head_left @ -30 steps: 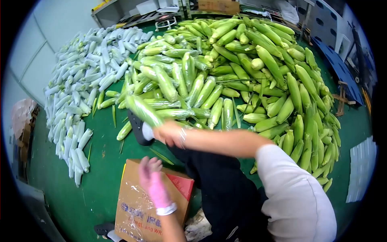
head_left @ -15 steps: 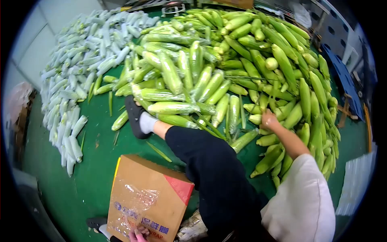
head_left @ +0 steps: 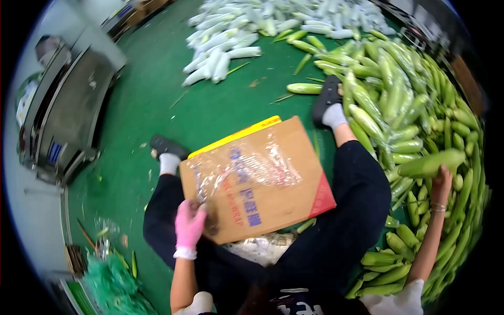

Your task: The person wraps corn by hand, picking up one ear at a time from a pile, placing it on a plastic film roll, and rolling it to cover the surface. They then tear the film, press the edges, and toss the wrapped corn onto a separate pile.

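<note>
Over the corn pile, your right hand clamps a cob near its right end; its long axis runs crosswise, pointing left from your hand. Your left hand touches film, grip unclear.

We have 2 hands, 1 pink glove, 1 printed cardboard box, 2 dark shoes, 2 pale socks, and corn ears too many to count!
</note>
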{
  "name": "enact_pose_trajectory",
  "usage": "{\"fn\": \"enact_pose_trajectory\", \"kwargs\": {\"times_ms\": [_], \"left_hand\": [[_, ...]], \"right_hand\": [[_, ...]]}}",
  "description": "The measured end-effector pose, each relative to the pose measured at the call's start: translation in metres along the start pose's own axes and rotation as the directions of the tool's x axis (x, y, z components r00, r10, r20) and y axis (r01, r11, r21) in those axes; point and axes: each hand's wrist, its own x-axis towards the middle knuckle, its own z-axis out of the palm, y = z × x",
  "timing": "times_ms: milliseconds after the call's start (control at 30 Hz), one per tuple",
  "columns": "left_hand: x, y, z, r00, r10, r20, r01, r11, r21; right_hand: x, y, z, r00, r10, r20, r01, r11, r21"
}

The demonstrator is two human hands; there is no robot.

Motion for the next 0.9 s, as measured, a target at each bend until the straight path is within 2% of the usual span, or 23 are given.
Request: {"fn": "enact_pose_trajectory", "kwargs": {"times_ms": [33,67,100,167,200,233,267,333,400,433,467,500,533,567,600,667,700,733,767,800,833,867,900], "left_hand": [[-0.003,0.007,0.003,0.999,0.041,0.016,-0.042,0.994,0.097],[-0.005,0.016,0.006,0.999,0.034,0.002,-0.034,0.984,0.172],[-0.002,0.007,0.015,0.991,0.126,-0.048,-0.109,0.959,0.261],[0.004,0.020,0.021,0.980,0.184,-0.081,-0.132,0.893,0.430],[0.011,0.018,0.023,0.969,0.239,-0.061,-0.168,0.822,0.544],[0.019,0.018,0.026,0.981,0.190,-0.029,-0.143,0.819,0.556],[0.026,0.015,0.029,0.991,0.137,0.007,-0.117,0.816,0.567],[0.040,-0.001,0.031,0.980,0.199,0.013,-0.162,0.753,0.638],[0.047,-0.009,0.018,0.967,0.199,0.158,-0.254,0.784,0.566],[0.047,-0.005,0.008,0.969,0.195,0.153,-0.247,0.787,0.565],[0.044,0.007,-0.007,0.959,-0.094,0.266,0.060,0.989,0.133],[0.043,0.013,-0.020,0.832,-0.274,0.482,0.438,0.858,-0.268],[0.039,0.006,-0.030,0.855,-0.114,0.507,0.405,0.756,-0.514],[0.030,0.012,-0.032,0.905,-0.068,0.421,0.374,0.600,-0.707],[0.022,0.021,-0.030,0.945,-0.047,0.323,0.314,0.409,-0.857],[0.021,0.037,-0.006,0.984,-0.163,0.068,0.106,0.234,-0.967],[0.025,0.046,0.013,0.975,-0.209,-0.076,-0.006,0.315,-0.949],[0.034,0.041,0.031,0.984,-0.136,-0.119,-0.006,0.631,-0.776],[0.047,0.030,0.054,0.940,0.197,-0.277,-0.303,0.855,-0.421],[0.056,0.023,0.069,0.797,0.540,-0.270,-0.556,0.831,0.021],[0.057,0.027,0.069,0.798,0.541,-0.265,-0.558,0.830,0.012],[0.060,0.035,0.066,0.820,0.558,-0.127,-0.546,0.829,0.119],[0.062,0.041,0.061,0.833,0.554,0.011,-0.541,0.810,0.226]], "right_hand": [[-0.011,-0.024,0.084,0.972,-0.079,0.221,0.095,0.994,-0.062],[-0.022,-0.022,0.147,0.925,-0.150,0.348,0.173,0.984,-0.035],[-0.041,-0.024,0.210,0.898,-0.113,0.425,0.236,0.939,-0.249],[-0.121,-0.023,0.344,0.735,-0.089,0.672,0.382,0.873,-0.303],[-0.147,-0.015,0.393,0.532,-0.210,0.820,0.651,0.720,-0.238],[-0.160,0.014,0.431,0.333,-0.193,0.923,0.743,0.656,-0.130],[-0.181,0.037,0.464,0.179,-0.234,0.956,0.819,0.574,-0.012],[-0.211,0.082,0.504,0.057,-0.189,0.980,0.860,0.509,0.048],[-0.221,0.119,0.519,0.031,-0.151,0.988,0.841,0.537,0.056],[-0.225,0.129,0.521,0.007,-0.104,0.995,0.826,0.562,0.053],[-0.228,0.133,0.517,-0.002,-0.101,0.995,0.826,0.560,0.058],[-0.228,0.135,0.509,-0.096,-0.081,0.992,0.852,0.508,0.124],[-0.230,0.134,0.502,-0.186,-0.054,0.981,0.869,0.458,0.190],[-0.233,0.126,0.498,-0.227,0.034,0.973,0.842,0.509,0.179],[-0.234,0.125,0.500,-0.227,0.041,0.973,0.841,0.511,0.174],[-0.235,0.122,0.506,-0.335,0.139,0.932,0.776,0.602,0.189],[-0.231,0.122,0.515,-0.368,0.162,0.916,0.752,0.631,0.191],[-0.226,0.125,0.523,-0.364,0.164,0.917,0.754,0.629,0.187],[-0.222,0.130,0.528,-0.369,0.201,0.907,0.739,0.656,0.155],[-0.221,0.132,0.526,-0.375,0.242,0.895,0.722,0.682,0.119],[-0.224,0.129,0.517,-0.305,0.170,0.937,0.770,0.623,0.138],[-0.228,0.126,0.501,-0.296,0.174,0.939,0.777,0.615,0.131],[-0.235,0.124,0.475,-0.022,0.008,1.000,0.838,0.545,0.014]]}}
